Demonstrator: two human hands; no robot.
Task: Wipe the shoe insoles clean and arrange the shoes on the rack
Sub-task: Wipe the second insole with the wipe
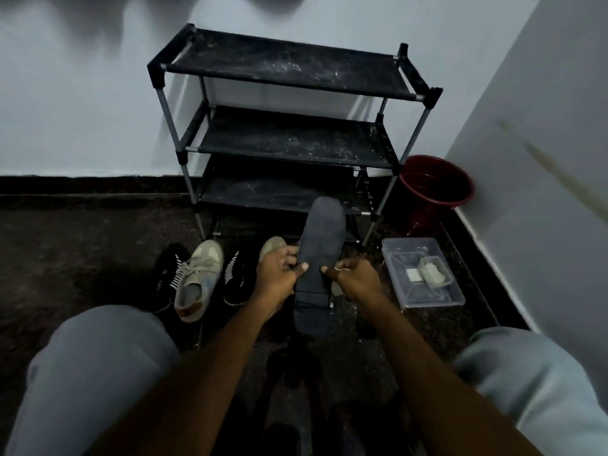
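A long dark insole (pixel 320 238) is held upright in front of me, toe end up. My left hand (pixel 279 271) grips its left edge with the thumb on its face. My right hand (pixel 353 278) grips the right edge and also pinches a small white wipe (pixel 342 267). On the floor to the left lie a black shoe (pixel 166 274), a beige sneaker (pixel 199 278), another black shoe (pixel 235 278), and a second beige sneaker (pixel 271 245) partly hidden behind my left hand. The black shoe rack (pixel 289 77) stands against the wall with bare, dusty shelves.
A clear plastic box (pixel 422 274) holding white wipes sits on the floor at the right. A red bucket (pixel 434 189) stands in the corner beside the rack. My knees in grey trousers fill the lower corners. The right wall is close.
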